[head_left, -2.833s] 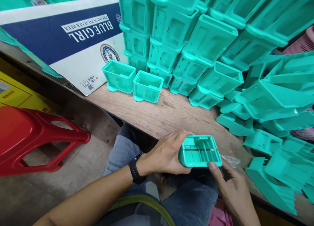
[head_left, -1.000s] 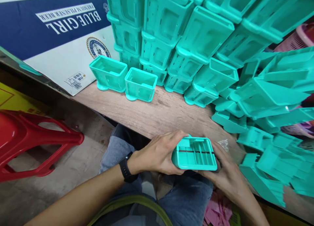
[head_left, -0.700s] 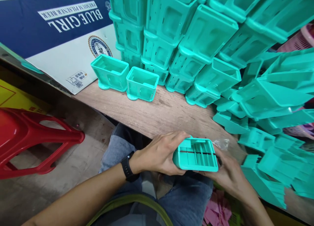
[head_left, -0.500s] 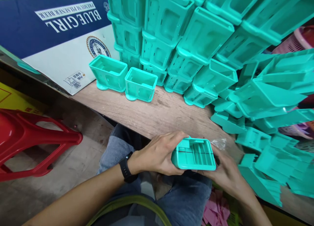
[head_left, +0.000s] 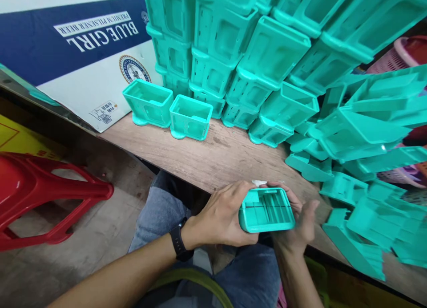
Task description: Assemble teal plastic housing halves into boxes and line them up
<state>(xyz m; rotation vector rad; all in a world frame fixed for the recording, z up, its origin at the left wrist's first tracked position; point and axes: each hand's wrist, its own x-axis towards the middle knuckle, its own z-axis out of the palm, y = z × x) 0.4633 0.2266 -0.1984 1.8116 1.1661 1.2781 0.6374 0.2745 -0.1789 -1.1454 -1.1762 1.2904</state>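
A teal plastic box [head_left: 267, 225] is held over my lap at the table edge, its open end facing me. Slats and a thin dark rod show inside it. My left hand [head_left: 230, 214] is closed around the box's left side, with the thumb below and fingers on top. Beside the box's right side is my right hand [head_left: 298, 219], its thumb spread away and fingers reaching behind the far edge; it is partly blurred. Whether those fingers press on the box is hidden. A scrap of clear plastic [head_left: 259, 182] shows just beyond the box.
Two teal boxes [head_left: 190, 119] stand on the wooden table [head_left: 200, 159], before tall stacks of similar boxes [head_left: 213, 72]. Loose teal parts [head_left: 347, 188] pile up at right. A beer carton [head_left: 80, 81] sits at left, a red stool [head_left: 50, 192] below it.
My right hand has shifted at the box's right side, its thumb now lifted away. The clear plastic appears farther left. My left hand keeps its grip on the box.
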